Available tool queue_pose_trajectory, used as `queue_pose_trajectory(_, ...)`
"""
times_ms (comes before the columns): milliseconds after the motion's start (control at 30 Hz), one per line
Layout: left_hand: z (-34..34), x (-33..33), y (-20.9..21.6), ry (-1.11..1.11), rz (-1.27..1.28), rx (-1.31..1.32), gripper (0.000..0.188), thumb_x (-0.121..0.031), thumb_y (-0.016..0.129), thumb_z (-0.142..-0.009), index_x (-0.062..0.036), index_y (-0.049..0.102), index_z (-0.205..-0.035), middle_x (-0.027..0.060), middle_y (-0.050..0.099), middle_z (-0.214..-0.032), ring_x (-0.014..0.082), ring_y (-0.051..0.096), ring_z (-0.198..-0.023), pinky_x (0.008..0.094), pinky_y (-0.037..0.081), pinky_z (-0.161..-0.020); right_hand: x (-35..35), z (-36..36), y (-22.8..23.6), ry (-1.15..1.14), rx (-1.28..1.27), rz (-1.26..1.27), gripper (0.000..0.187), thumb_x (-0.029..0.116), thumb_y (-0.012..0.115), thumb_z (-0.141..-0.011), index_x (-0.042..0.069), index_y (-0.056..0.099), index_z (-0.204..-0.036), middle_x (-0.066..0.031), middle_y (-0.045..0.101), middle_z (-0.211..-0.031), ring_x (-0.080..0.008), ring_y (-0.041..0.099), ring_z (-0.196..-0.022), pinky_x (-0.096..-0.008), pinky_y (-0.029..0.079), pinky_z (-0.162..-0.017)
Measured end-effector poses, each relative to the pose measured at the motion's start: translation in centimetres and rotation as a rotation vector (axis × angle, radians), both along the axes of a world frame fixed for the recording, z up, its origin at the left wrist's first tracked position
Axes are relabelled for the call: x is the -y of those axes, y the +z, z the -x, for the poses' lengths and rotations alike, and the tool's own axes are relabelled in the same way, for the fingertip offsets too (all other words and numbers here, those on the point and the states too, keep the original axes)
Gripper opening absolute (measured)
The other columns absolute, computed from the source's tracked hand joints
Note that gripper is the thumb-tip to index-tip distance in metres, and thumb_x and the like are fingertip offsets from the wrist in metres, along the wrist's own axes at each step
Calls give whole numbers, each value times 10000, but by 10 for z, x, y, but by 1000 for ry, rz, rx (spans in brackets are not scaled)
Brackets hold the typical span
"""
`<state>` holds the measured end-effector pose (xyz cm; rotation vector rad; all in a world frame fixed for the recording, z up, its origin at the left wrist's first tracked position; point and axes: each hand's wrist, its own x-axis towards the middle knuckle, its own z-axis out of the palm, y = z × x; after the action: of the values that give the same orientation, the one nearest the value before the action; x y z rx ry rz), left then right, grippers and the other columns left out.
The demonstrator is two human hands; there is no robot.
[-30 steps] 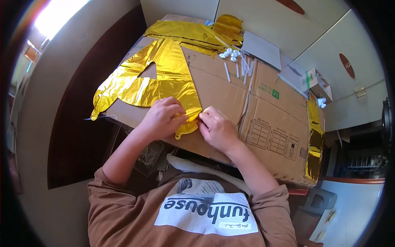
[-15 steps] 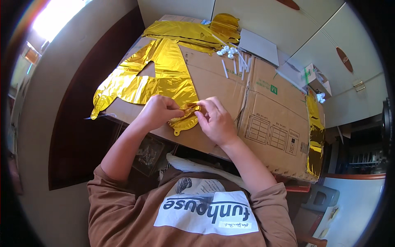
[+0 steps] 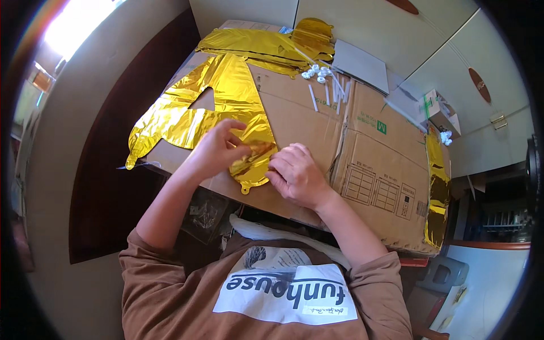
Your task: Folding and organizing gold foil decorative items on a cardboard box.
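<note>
A flat, gold foil letter balloon, shaped like an A with a triangular gap, lies on the cardboard. Above its near right leg hovers my left hand, thumb and fingers apart with nothing between them; the fingers are slightly blurred. At that leg's right edge is my right hand, fingers curled and closed on the foil, with the pinch itself partly hidden. The leg's rounded end, with a small holed tab, points toward me.
The flattened cardboard covers the table. More folded gold foil lies at the back, near white rings, white sticks and a grey flat panel. A gold foil strip and a small open box are at the right.
My left hand has let go of the foil and its fingers have spread. My right hand has shifted slightly down along the edge. The pinched leg end has flattened out.
</note>
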<state>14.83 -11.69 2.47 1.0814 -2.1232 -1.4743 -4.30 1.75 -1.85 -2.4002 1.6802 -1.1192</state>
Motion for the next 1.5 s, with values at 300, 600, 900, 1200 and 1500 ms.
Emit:
queue_pose_trajectory(300,-14,31,-9,113,181,58,301,-198,700,-831,37,663,-1015,93,677,-813,149,602,-692,325,489,-639,21,-5,-1,-119,-135,-149,255,161,743,-811,51,675,-1031,-109,627,-1105,-308,584,-1044,-425,443,-953)
queue_pose_trajectory(600,-30,119,-7,465,-396,-431,343,-190,685,-891,-40,575,-1179,91,655,-1010,152,645,-823,295,534,-627,39,4,23,-44,-163,-311,341,245,768,-788,52,690,-1058,-116,642,-1063,-315,583,-1065,-451,423,-984)
queue_pose_trajectory(900,-39,160,30,269,18,-74,271,-215,779,-862,6,684,-987,38,663,-810,106,626,-648,265,514,-539,137,10,28,-120,-331,-463,484,356,794,-784,49,662,-1135,-127,621,-1174,-330,572,-1120,-442,421,-1018)
queue_pose_trajectory(1200,-232,295,44,900,91,-650,291,-181,777,-861,-10,660,-1065,84,685,-847,169,647,-600,320,540,-504,140,6,23,-112,-350,-422,473,395,830,-755,45,687,-1039,-127,636,-1118,-313,583,-1110,-454,434,-998)
queue_pose_trajectory(1500,-579,233,121,2141,488,-342,622,-407,797,-778,96,668,-1120,168,709,-1010,284,704,-853,398,588,-749,144,-10,36,-73,-373,-510,516,410,811,-784,51,676,-1130,-132,619,-1197,-313,566,-1172,-469,414,-1063)
